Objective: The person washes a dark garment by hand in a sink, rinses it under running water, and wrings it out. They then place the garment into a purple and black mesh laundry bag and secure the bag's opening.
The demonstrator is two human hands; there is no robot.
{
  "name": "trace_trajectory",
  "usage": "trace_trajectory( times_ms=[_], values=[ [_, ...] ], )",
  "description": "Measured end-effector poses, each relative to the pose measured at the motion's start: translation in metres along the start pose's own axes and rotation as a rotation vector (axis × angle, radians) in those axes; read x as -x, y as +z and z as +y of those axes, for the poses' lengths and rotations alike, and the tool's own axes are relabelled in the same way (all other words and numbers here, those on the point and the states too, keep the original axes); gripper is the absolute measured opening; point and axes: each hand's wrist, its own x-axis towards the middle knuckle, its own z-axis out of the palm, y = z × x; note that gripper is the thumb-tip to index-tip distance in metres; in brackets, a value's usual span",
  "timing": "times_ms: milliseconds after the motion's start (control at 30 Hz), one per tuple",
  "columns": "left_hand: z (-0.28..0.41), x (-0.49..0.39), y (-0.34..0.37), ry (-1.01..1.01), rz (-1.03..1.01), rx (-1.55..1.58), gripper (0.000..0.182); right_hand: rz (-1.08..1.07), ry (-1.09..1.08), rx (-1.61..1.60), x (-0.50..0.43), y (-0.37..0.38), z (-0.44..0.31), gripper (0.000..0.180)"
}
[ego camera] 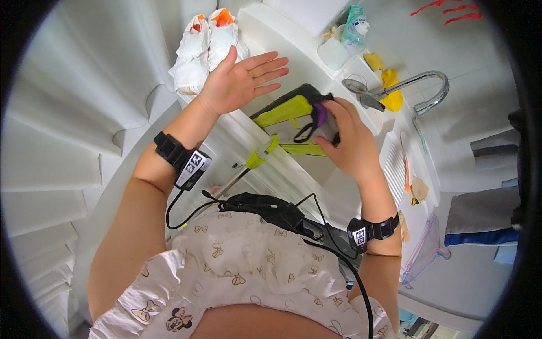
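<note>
A flat mop head (pixel 292 118) in grey and lime green lies tilted over the front edge of a white sink, with its lime-green joint (pixel 261 153) and metal pole leading down toward my body. My right hand (pixel 349 135) curves around the mop head's right end, fingers and thumb on the dark edge of its pad near a purple patch and a black loop. To the left of it my left hand (pixel 245 80) is spread palm up, holding nothing. Two white wrapped bundles (pixel 192 55) with orange showing at their tops stand just behind my left hand.
A chrome faucet (pixel 432 78) arches at the right, near a drain strainer (pixel 355 86) and yellow cloth (pixel 391 91). A green and white pack (pixel 355 27) stands at the back. The ribbed washboard (pixel 394 159), hangers (pixel 423 254) and hanging towels (pixel 482 216) are at right; a white curtain (pixel 76 106) hangs left.
</note>
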Motion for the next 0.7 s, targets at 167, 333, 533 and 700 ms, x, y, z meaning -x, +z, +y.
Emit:
trace_trajectory(
  times_ms=[167, 333, 533, 700],
  values=[
    [0.018, 0.008, 0.019, 0.088, -0.099, -0.006, 0.075, 0.036, -0.143, 0.057, -0.019, 0.007, -0.013, 0.052],
    [0.031, 0.015, 0.046, 0.163, -0.296, -0.012, 0.079, 0.107, -0.164, -0.061, -0.035, 0.015, -0.015, 0.040],
    [0.017, 0.015, 0.070, 0.063, -0.340, -0.204, 0.082, 0.372, -0.114, -0.806, -0.038, 0.021, -0.004, 0.026],
    [0.003, 0.002, 0.082, -0.067, -0.286, -0.367, 0.082, 0.395, -0.070, -1.002, -0.031, 0.015, 0.005, 0.015]
  ],
)
